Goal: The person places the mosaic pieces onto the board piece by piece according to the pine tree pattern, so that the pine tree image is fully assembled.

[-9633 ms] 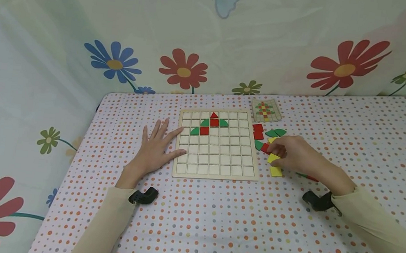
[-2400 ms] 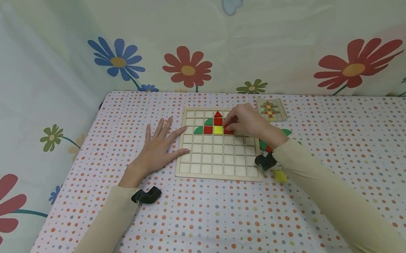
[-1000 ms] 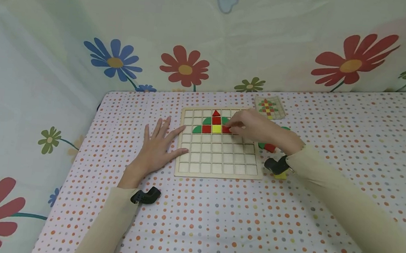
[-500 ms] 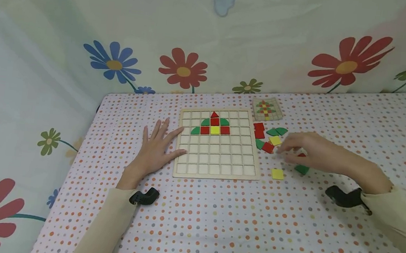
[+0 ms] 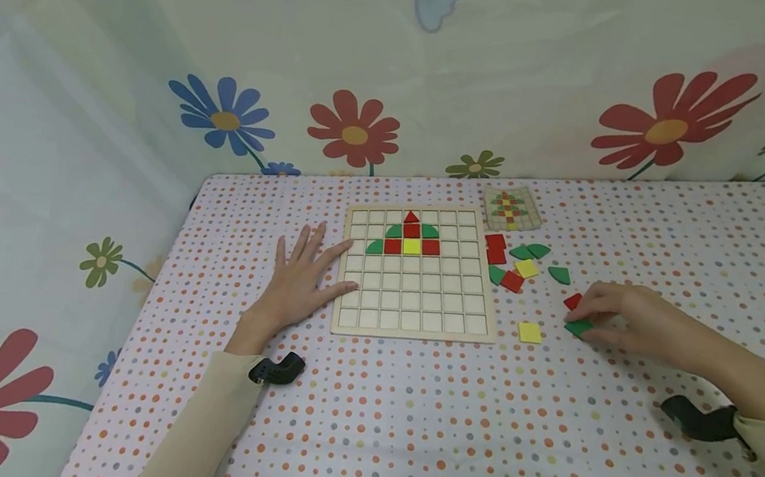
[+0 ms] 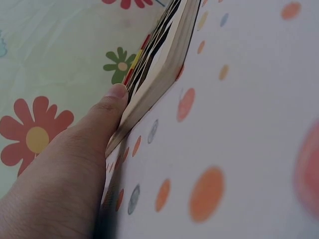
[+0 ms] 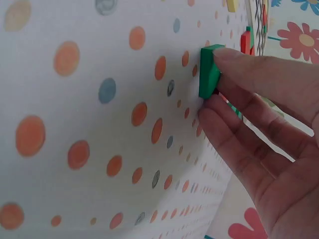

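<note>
My left hand [image 5: 294, 284] lies spread at the left edge of the wooden grid board [image 5: 408, 332], its thumb [image 6: 112, 102] touching the board's side in the left wrist view. On the board, red, green and yellow tiles form a tiered shape near the top, with a yellow square [image 5: 412, 246] between two red squares. Off to the right, my right hand [image 5: 633, 319] pinches a green quarter-round tile [image 7: 209, 72] between thumb and fingers, close over the table. A red tile [image 5: 573, 300] lies just beyond those fingertips, partly covered by them.
Loose tiles lie between board and right hand: red squares [image 5: 496, 249], green pieces [image 5: 530, 251], a lone green quarter-round [image 5: 559, 275] and a yellow square [image 5: 530, 332]. A pattern card [image 5: 513, 209] with a tree design lies behind the board's right corner. A flowered cloth hangs behind the table.
A yellow and a red square have been added to the board's third row. My right hand has left the board, moved right and taken hold of a green tile. My left hand stays put.
</note>
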Available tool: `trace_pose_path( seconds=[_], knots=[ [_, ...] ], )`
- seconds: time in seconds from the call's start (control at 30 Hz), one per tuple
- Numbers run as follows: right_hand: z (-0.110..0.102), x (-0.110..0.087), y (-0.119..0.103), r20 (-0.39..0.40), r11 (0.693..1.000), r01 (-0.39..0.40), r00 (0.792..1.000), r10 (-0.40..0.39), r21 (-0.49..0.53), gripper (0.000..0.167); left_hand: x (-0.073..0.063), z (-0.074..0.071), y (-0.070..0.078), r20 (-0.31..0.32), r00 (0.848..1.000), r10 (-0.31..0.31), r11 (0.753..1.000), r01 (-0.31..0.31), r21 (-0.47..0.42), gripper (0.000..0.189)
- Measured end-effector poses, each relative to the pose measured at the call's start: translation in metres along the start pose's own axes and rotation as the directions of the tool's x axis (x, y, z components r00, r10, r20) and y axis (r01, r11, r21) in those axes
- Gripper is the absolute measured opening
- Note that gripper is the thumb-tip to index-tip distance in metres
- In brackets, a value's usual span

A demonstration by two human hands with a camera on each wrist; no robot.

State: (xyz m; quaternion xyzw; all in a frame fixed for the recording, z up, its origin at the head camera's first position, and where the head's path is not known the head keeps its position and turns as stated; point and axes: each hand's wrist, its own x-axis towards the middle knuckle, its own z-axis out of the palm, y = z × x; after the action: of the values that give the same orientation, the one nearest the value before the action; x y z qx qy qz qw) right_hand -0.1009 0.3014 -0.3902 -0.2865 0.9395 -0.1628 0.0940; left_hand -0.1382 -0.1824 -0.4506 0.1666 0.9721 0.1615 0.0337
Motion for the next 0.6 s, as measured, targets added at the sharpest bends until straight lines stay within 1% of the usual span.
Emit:
trace_pose_path(
  seconds=[0.13,0.27,0.47,0.6],
  knots=[
    [0.000,0.003,-0.001,0.022,1.000,-0.007,1.000,0.006,0.014,0.025,0.000,-0.001,0.001,-0.007,1.000,0.000,1.000,0.000,0.002,0.080],
    [-0.001,0.006,-0.002,0.050,0.998,-0.039,0.998,0.037,0.053,0.025,0.000,-0.001,0.001,-0.004,1.000,-0.003,1.000,0.003,0.001,0.080],
    [-0.002,0.010,-0.004,0.055,0.992,-0.077,0.996,0.072,0.096,0.028,0.000,0.000,0.000,0.006,1.000,-0.005,1.000,0.005,-0.001,0.080],
    [-0.002,0.012,-0.004,0.070,0.993,-0.073,0.995,0.066,0.096,0.028,0.000,0.000,0.000,0.010,1.000,-0.011,1.000,0.011,0.000,0.081]
  ],
)
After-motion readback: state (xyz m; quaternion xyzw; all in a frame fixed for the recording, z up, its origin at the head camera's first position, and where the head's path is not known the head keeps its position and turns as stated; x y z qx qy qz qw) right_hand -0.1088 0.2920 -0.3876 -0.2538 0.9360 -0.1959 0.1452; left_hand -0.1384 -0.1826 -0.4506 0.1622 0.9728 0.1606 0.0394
